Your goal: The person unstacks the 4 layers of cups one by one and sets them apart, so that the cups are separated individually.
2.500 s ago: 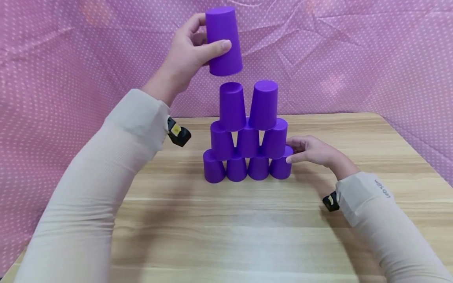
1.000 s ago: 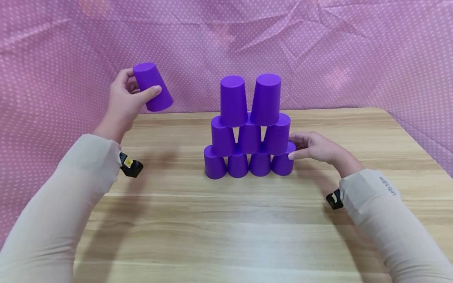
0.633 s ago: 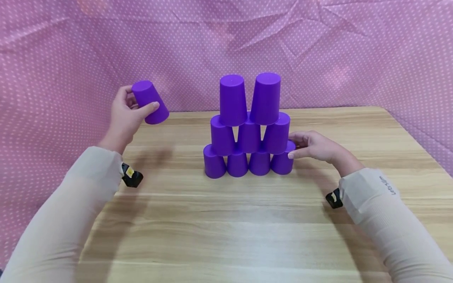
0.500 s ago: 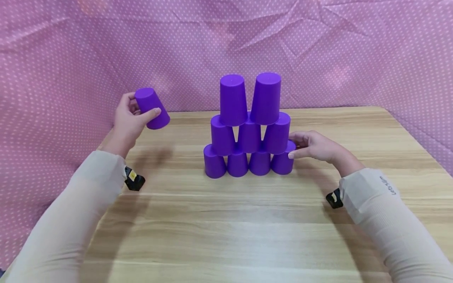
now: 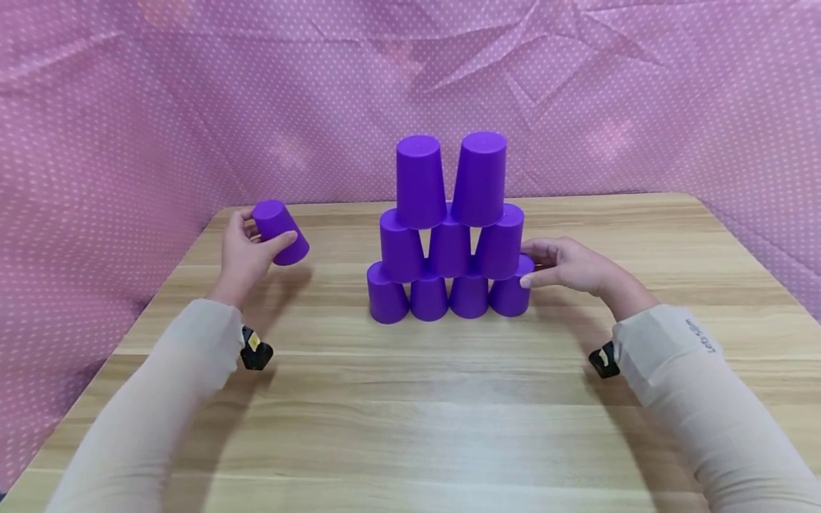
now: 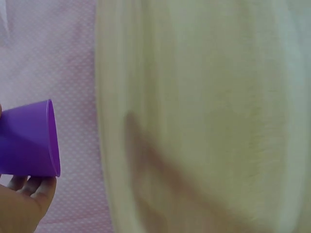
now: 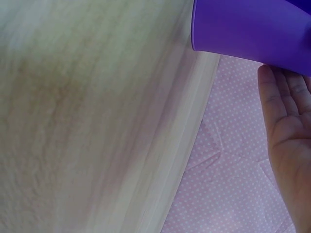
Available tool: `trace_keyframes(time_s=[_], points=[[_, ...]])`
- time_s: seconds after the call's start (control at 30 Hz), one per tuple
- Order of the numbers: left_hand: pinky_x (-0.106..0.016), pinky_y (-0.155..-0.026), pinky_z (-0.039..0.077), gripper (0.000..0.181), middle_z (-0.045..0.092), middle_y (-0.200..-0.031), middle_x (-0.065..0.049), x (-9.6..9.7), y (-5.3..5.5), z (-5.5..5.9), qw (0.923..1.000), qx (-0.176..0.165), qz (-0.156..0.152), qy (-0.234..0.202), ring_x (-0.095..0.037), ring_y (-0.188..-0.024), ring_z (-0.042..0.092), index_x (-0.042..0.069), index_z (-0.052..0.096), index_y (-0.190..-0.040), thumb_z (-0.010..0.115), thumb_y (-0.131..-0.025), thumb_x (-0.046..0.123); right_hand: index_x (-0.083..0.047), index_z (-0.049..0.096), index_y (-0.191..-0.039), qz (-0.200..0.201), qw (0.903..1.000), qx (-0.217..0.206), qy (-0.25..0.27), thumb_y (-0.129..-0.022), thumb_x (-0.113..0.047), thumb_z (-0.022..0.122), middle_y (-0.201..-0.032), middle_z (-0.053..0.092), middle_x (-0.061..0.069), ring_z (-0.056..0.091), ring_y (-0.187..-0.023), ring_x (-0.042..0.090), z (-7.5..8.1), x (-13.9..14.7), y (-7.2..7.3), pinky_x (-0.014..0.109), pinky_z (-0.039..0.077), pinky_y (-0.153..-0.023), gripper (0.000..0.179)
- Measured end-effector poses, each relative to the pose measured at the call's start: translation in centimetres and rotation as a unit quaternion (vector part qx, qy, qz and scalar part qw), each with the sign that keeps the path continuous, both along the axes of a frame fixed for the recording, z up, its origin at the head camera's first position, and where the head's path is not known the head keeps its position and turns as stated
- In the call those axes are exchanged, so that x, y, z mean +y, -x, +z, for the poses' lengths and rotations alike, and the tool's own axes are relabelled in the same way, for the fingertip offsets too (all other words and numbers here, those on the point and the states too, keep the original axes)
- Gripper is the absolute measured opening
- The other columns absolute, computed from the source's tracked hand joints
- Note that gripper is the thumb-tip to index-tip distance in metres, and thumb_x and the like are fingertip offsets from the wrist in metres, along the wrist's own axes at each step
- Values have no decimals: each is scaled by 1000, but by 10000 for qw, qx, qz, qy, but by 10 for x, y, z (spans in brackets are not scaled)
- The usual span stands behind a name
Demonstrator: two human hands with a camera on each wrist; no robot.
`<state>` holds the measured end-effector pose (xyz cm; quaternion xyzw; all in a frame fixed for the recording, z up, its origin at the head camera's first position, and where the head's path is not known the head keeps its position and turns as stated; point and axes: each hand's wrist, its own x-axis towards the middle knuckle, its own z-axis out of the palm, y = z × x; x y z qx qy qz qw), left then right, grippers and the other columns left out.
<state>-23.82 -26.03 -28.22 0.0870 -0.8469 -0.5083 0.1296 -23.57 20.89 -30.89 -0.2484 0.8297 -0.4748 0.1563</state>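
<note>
In the head view a tower of upside-down purple cups stands mid-table: several cups at the bottom, three in the middle row, and two on top, a left top cup and a right top cup. My left hand holds a loose purple cup, tilted, base up, above the table to the left of the tower. The left wrist view shows the rim of this cup. My right hand has its thumb in front of the bottom right cup and its fingers behind; in the right wrist view, fingertips touch a cup.
The wooden table extends around the tower. Pink dotted cloth hangs behind it and at both sides. A small black device sits at each wrist.
From above the tower, my left hand has carried the cup left and then down toward the table. The tower and my right hand stay in place.
</note>
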Motion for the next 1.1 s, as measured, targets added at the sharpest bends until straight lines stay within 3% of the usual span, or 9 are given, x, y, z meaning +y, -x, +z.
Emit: trace_keyframes(time_s=[0.4, 0.63, 0.87, 1.1], points=[[-42, -108, 35, 77, 35, -142, -19, -5, 1, -25, 9961, -748, 296, -361, -31, -129, 39, 9, 22, -140, 70, -82, 27, 4, 44, -132, -56, 9999, -34, -116, -83, -9, 68, -123, 57, 21, 58, -106, 14, 1, -1, 0, 22, 47, -92, 56], [-44, -109, 34, 79, 34, -142, -22, -10, 3, -33, 9972, -672, 154, -293, -33, -129, 38, 7, 20, -139, 71, -82, 25, 3, 44, -132, -79, 9998, 41, -183, -82, -11, 69, -123, 57, 20, 57, -109, 19, 1, -1, 1, 26, 46, -95, 57], [-39, -109, 34, 81, 34, -143, -17, -11, 7, -39, 9963, -752, 189, -371, -29, -130, 38, 9, 23, -137, 75, -78, 28, 4, 43, -132, -81, 9999, 17, -140, -82, -9, 68, -125, 56, 21, 56, -111, 20, 0, 0, 2, 30, 45, -98, 57], [-42, -111, 31, 80, 31, -146, -19, -12, 7, -42, 9961, -817, 75, -316, -31, -132, 35, 7, 18, -140, 71, -82, 22, 5, 43, -132, -101, 9999, -11, -108, -82, -8, 68, -125, 56, 22, 56, -111, 22, -2, 0, 1, 34, 44, -99, 57]])
